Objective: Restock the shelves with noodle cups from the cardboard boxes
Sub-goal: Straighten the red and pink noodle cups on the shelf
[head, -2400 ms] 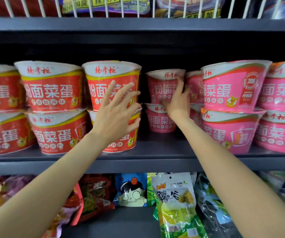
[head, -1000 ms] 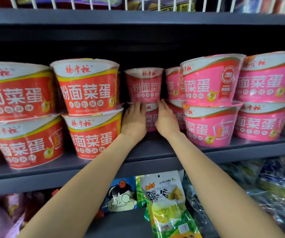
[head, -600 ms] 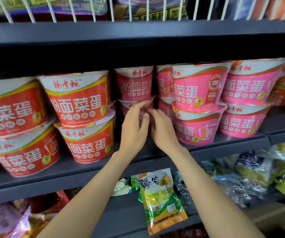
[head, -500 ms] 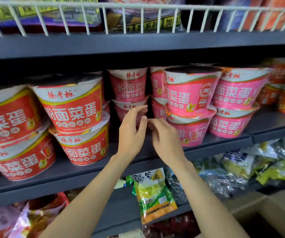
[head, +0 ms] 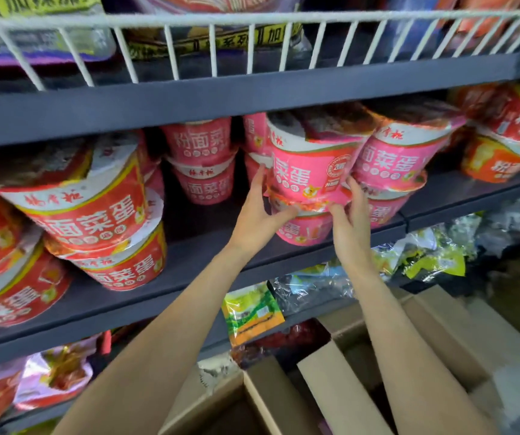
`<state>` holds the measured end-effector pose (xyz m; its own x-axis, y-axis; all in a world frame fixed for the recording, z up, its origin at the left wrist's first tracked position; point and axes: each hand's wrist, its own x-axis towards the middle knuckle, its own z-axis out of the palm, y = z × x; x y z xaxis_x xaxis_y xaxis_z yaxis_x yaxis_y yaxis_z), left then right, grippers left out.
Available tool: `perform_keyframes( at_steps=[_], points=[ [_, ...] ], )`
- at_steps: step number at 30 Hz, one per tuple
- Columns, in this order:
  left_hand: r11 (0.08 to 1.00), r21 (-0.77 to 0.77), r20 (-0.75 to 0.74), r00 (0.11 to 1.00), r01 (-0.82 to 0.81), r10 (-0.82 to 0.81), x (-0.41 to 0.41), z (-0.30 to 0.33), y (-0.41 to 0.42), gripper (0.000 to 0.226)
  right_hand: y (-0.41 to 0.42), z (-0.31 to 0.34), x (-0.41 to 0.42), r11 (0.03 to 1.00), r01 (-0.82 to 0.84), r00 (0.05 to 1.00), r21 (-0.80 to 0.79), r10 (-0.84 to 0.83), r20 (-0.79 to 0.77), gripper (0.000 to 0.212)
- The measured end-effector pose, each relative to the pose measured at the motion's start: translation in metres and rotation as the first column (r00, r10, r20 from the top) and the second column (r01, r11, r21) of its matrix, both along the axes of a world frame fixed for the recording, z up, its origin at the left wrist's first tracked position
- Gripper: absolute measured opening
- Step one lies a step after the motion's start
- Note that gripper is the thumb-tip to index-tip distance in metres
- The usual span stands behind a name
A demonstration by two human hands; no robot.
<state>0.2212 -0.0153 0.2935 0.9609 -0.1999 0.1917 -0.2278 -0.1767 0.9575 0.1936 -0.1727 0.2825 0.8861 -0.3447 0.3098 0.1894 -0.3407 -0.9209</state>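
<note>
Pink noodle cups stand stacked two high on the grey shelf (head: 299, 257). Both hands are at the front stack in the middle. My left hand (head: 260, 215) cups the left side of the upper pink cup (head: 312, 169), thumb under its base where it meets the lower pink cup (head: 305, 229). My right hand (head: 351, 215) holds the same cup's right side with curled fingers. Further back stands another pink stack (head: 202, 166). Red noodle cups (head: 86, 211) fill the shelf's left part. Open cardboard boxes (head: 330, 387) sit below.
A white wire rail (head: 221, 42) fronts the upper shelf with packets behind it. Orange cups (head: 503, 146) stand at the far right. Snack bags (head: 252, 312) hang on the lower shelf. More pink cups (head: 399, 158) stand right beside the held one.
The view has tilted down, bringing the boxes into sight. Both hands left the rear pink stack and moved right onto the front upper pink cup.
</note>
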Motion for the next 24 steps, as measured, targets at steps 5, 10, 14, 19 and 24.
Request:
perform_keyframes(
  at_steps=[5,10,14,19,24],
  points=[
    [0.996,0.013,0.142,0.986,-0.094,0.091,-0.023,-0.012,0.019,0.096,0.015,-0.016,-0.016,0.993,-0.085,0.993,-0.077,0.091,0.080,0.064],
    [0.946,0.005,0.292,0.905,-0.325,0.309,-0.062,-0.025,0.054,0.074,0.038,-0.013,-0.016,0.958,-0.276,0.960,0.078,0.272,0.063,0.051],
    [0.903,0.055,0.354,0.854,-0.426,0.382,-0.070,-0.036,0.078,0.079,0.056,-0.012,0.003,0.884,-0.406,0.913,0.230,0.403,0.065,0.068],
    [0.923,0.115,0.240,0.912,-0.368,0.333,-0.058,-0.041,0.086,0.102,0.067,-0.019,0.018,0.970,-0.217,0.976,0.110,0.214,0.034,0.066],
    [0.922,0.052,0.265,0.895,-0.385,0.358,-0.066,-0.049,0.078,0.091,0.083,-0.019,0.015,0.982,-0.174,0.985,0.069,0.172,0.033,0.038]
  ],
)
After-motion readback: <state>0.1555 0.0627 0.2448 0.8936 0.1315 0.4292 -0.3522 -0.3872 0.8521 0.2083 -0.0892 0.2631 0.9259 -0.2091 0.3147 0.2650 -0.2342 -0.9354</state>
